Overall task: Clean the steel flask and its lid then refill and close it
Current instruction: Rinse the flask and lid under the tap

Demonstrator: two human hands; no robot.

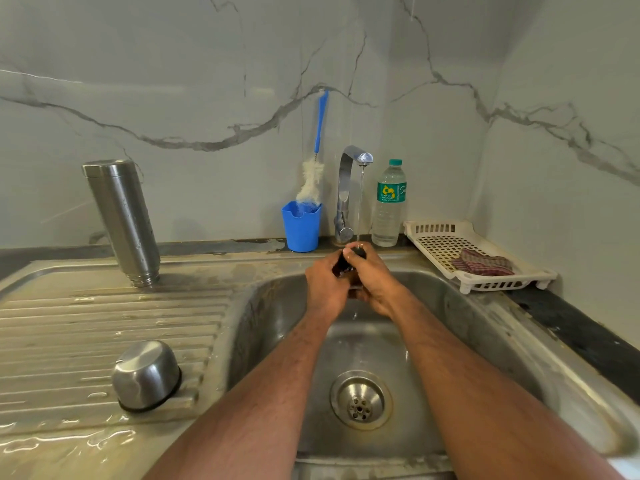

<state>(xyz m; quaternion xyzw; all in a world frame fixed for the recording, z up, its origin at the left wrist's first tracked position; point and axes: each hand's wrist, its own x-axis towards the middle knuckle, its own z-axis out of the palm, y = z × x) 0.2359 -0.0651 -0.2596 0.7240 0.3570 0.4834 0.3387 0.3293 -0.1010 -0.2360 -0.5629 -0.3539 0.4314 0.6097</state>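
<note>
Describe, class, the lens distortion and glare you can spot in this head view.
Head view: wide-angle bending tilts the inverted steel flask and curves the sink rim; glare streaks the wet draining board and the steel cup; the dark lid between left hand and right hand is slightly blurred.

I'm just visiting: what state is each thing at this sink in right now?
Tap: running.
Steel flask: upside down on the drainboard, open, wet.
Steel cup: upside down on the drainboard.
Black lid piece: under the stream, gripped by both hands.
Left hand: curled round the lid piece.
Right hand: curled round it too.
Bottle brush: standing in the blue cup.
Water bottle: capped, upright.
Cloth: crumpled in the white tray.
</note>
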